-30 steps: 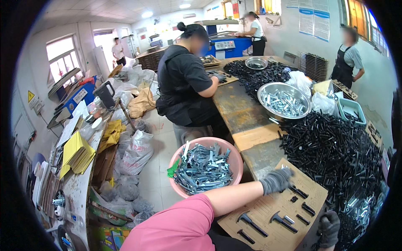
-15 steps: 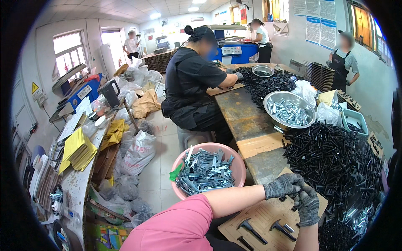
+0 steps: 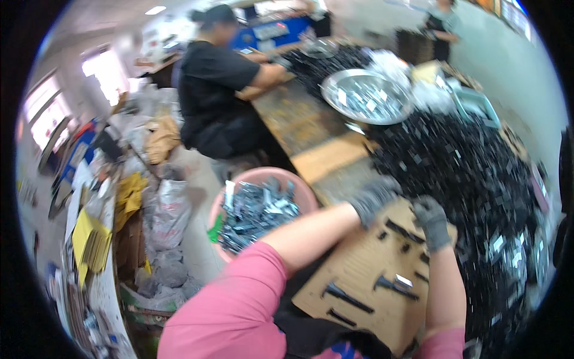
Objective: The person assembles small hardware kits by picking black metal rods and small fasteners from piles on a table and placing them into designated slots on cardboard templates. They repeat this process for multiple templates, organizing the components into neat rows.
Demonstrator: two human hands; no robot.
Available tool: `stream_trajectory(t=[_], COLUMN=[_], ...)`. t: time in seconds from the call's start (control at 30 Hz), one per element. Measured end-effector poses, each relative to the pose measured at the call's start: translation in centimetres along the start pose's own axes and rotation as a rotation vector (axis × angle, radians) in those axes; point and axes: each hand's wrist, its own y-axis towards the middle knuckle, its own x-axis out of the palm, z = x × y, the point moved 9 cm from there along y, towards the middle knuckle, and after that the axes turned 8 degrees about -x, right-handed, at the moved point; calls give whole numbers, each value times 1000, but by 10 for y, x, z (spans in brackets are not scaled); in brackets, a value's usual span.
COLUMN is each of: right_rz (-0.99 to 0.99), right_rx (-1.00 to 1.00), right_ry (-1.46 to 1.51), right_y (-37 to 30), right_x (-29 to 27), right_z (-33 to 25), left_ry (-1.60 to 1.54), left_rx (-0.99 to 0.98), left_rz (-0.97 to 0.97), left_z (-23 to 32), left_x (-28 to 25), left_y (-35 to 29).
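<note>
My left hand (image 3: 376, 198), in a grey knitted glove, is over the far edge of a brown board (image 3: 365, 269), beside a heap of black metal parts (image 3: 460, 173). Motion smears its fingers. My right hand (image 3: 431, 222), gloved alike, is above the board's right side with bent fingers drawn together; what they hold, if anything, is too blurred to name. On the board lie two black hammer-shaped pieces (image 3: 348, 297), a short black bar (image 3: 341, 317), a small silver cylinder (image 3: 403, 280) and a longer black bar (image 3: 405, 231) near my right hand.
A pink tub (image 3: 308, 194) of metal wrenches stands left of the table. On the table are a steel bowl (image 3: 402, 115) of silver parts and a pale green bin (image 3: 485, 113). A co-worker in black (image 3: 218, 99) sits at the far left side. Bags and cardboard crowd the left.
My hands, together over the board before, have come apart, the left toward the heap's near edge. The view has shifted and blurred, and more of the board shows.
</note>
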Motion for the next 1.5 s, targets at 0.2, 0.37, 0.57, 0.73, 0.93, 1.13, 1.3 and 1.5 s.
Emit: stream_trajectory(t=[0.2,0.37,0.57,0.73,0.93,1.13,1.3,1.5], right_rz=[-108,-148,-276,-317,-389,-544,-601,-490], right_rx=[146,-40,96,-49,123,-53,135,-32], right_ry=[-114,-483,-644,-641,-737,-1009,-1015,-963], right_y=[13,32,41,35,28,25,29,36], right_x=[0,17,18,12,13,36,29,32], right_z=[43,42,42,44,36,17,36,30], left_ry=[579,783,829,820,860,1036,1047,1086], left_rx=[-215,-245,-362,-388,-343,-155,-139,-158], left_rz=[-147,-273,-243,-288,-423,-432,-401,-322], left_z=[-2,-15,-24,-22,-27,-21,-23,-27], left_x=[30,59,46,42,56,65,64,69], left_y=[21,32,44,41,34,32,31,33])
